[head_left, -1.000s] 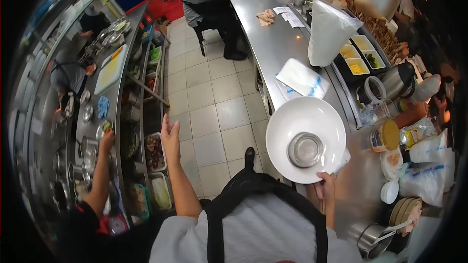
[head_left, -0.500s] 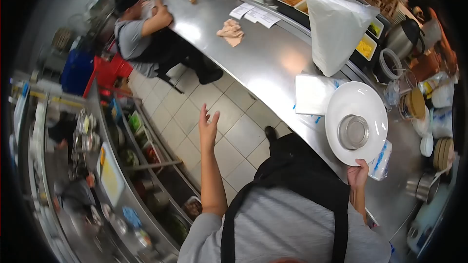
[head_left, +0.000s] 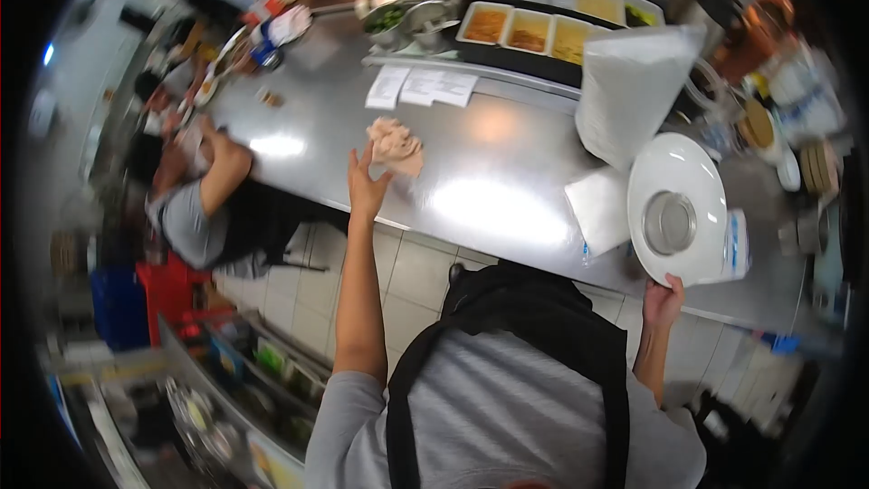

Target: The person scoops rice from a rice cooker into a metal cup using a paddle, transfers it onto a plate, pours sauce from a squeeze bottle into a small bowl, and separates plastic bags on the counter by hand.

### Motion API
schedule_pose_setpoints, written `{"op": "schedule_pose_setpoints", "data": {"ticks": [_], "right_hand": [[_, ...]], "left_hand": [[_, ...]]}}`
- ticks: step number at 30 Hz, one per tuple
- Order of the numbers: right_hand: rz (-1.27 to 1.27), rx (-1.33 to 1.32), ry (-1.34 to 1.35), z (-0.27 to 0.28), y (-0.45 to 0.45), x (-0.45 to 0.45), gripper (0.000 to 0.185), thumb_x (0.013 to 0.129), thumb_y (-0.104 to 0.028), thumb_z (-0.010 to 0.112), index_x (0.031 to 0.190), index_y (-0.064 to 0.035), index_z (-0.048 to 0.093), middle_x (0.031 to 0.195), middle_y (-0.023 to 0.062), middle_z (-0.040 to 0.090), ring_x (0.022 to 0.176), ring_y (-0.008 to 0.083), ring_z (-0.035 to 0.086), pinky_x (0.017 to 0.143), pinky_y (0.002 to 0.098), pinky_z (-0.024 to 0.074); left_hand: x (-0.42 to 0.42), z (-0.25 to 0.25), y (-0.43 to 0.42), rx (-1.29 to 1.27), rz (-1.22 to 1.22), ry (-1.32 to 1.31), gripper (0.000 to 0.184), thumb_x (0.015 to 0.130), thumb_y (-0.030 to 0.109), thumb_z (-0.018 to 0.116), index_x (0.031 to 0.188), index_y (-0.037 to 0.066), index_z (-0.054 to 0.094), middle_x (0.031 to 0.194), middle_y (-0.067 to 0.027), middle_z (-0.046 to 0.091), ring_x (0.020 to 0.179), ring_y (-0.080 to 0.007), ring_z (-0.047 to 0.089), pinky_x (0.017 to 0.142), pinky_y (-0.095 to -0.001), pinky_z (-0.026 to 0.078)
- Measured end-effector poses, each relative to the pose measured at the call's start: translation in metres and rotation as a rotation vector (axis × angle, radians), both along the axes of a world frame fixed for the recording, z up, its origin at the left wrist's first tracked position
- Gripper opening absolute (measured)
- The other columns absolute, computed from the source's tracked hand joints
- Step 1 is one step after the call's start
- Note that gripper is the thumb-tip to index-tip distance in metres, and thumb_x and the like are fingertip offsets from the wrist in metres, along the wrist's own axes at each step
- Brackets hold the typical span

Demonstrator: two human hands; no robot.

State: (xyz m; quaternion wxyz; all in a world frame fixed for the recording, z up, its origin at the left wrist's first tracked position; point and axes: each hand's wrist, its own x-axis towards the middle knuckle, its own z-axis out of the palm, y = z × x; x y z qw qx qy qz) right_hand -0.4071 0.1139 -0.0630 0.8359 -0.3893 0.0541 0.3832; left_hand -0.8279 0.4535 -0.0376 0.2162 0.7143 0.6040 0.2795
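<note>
My left hand reaches over the steel counter's front edge, fingers apart, right beside a crumpled peach-coloured cloth. Whether the fingertips touch the cloth I cannot tell. In my right hand is the near rim of a large white oval plate. A round metal ring mold sits in the middle of that plate. Just left of the plate lie white napkins or sheets, and behind it stands a white plastic bag.
Paper slips lie on the steel counter. Behind them are metal bowls and white trays of food. A co-worker leans on the counter at the left. Shelving with containers stands at lower left.
The view has turned left toward the counter. My left hand has moved from above the floor to the cloth. My right hand keeps holding the plate with the ring mold.
</note>
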Motion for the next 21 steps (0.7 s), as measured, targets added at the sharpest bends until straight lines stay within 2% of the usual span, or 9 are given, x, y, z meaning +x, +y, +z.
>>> {"op": "schedule_pose_setpoints", "data": {"ticks": [1, 2, 3, 6, 9, 11, 13, 17, 21], "right_hand": [[-0.053, 0.007, -0.018, 0.011, 0.008, -0.017, 0.048, 0.069, 0.001, 0.05, 0.116, 0.0022, 0.043, 0.116, 0.0144, 0.05, 0.11, 0.0279, 0.048, 0.095, 0.0407, 0.0393], [-0.08, 0.086, 0.025, 0.006, 0.007, -0.031, 0.055, 0.068, 0.001, 0.049, 0.122, 0.0017, 0.037, 0.12, 0.0146, 0.047, 0.115, 0.0287, 0.042, 0.098, 0.0425, 0.0348], [-0.115, 0.094, -0.011, -0.004, 0.003, -0.044, 0.052, 0.069, 0.0, 0.049, 0.119, 0.0014, 0.04, 0.119, 0.0147, 0.047, 0.114, 0.029, 0.043, 0.098, 0.0424, 0.0347], [-0.259, 0.028, -0.038, -0.019, -0.009, -0.095, 0.04, 0.071, -0.003, 0.049, 0.111, 0.0015, 0.045, 0.113, 0.0122, 0.053, 0.101, 0.0276, 0.054, 0.089, 0.0404, 0.0442], [-0.415, 0.01, -0.068, 0.023, -0.002, -0.134, 0.038, 0.072, -0.003, 0.047, 0.109, 0.0022, 0.045, 0.11, 0.0118, 0.055, 0.097, 0.0268, 0.056, 0.085, 0.0397, 0.0472], [-0.512, -0.034, -0.081, 0.024, 0.007, -0.137, 0.038, 0.073, -0.004, 0.045, 0.11, 0.0035, 0.044, 0.111, 0.0133, 0.054, 0.099, 0.027, 0.055, 0.087, 0.0401, 0.0462], [-0.543, -0.009, -0.127, 0.034, 0.003, -0.124, 0.039, 0.073, -0.005, 0.045, 0.111, 0.0036, 0.043, 0.111, 0.0138, 0.054, 0.1, 0.0274, 0.055, 0.088, 0.0406, 0.0458], [-0.665, -0.007, -0.199, 0.043, -0.011, -0.06, 0.042, 0.071, -0.002, 0.047, 0.112, 0.0026, 0.042, 0.109, 0.0146, 0.052, 0.101, 0.0288, 0.052, 0.089, 0.0428, 0.044], [-0.754, 0.025, -0.2, 0.027, -0.033, 0.048, 0.045, 0.07, -0.001, 0.047, 0.114, 0.0036, 0.039, 0.109, 0.0178, 0.05, 0.103, 0.0322, 0.051, 0.091, 0.0449, 0.0432]], "left_hand": [[-0.002, -0.02, 0.025, 0.057, -0.106, 0.111, 0.069, 0.067, 0.005, 0.066, 0.129, 0.007, 0.038, 0.132, -0.0243, 0.033, 0.121, -0.0348, 0.035, 0.1, -0.0369, 0.029], [-0.013, -0.054, 0.055, 0.129, -0.357, -0.021, 0.064, 0.065, 0.0, 0.062, 0.125, 0.011, 0.045, 0.126, -0.0213, 0.043, 0.116, -0.0353, 0.041, 0.097, -0.0367, 0.033], [0.006, -0.037, 0.051, 0.252, -0.328, -0.056, 0.057, 0.065, -0.001, 0.058, 0.121, 0.009, 0.049, 0.117, -0.0187, 0.051, 0.108, -0.0352, 0.047, 0.093, -0.0369, 0.036], [-0.002, -0.058, 0.071, 0.126, -0.379, -0.137, 0.037, 0.07, 0.0, 0.053, 0.107, 0.003, 0.058, 0.101, -0.0196, 0.058, 0.086, -0.0293, 0.058, 0.076, -0.0339, 0.045], [-0.011, -0.06, 0.083, 0.09, -0.454, -0.104, 0.031, 0.075, 0.002, 0.046, 0.104, -0.001, 0.058, 0.099, -0.0199, 0.059, 0.084, -0.0326, 0.058, 0.075, -0.0342, 0.045], [-0.013, -0.065, 0.095, -0.081, -0.343, -0.356, 0.029, 0.082, 0.002, 0.042, 0.109, -0.003, 0.053, 0.101, -0.0186, 0.058, 0.089, -0.0311, 0.057, 0.078, -0.0341, 0.044], [-0.005, -0.05, 0.08, -0.007, -0.345, -0.358, 0.029, 0.084, 0.004, 0.04, 0.111, -0.003, 0.05, 0.103, -0.0182, 0.057, 0.092, -0.0303, 0.055, 0.081, -0.0341, 0.042], [0.007, -0.053, 0.073, 0.015, -0.318, -0.31, 0.029, 0.088, 0.008, 0.039, 0.113, -0.005, 0.045, 0.109, -0.0183, 0.053, 0.101, -0.0289, 0.051, 0.088, -0.0341, 0.037], [0.02, -0.046, 0.058, -0.029, -0.312, -0.355, 0.029, 0.089, 0.012, 0.039, 0.11, -0.006, 0.048, 0.104, -0.0176, 0.055, 0.097, -0.0258, 0.052, 0.085, -0.0331, 0.039]]}}
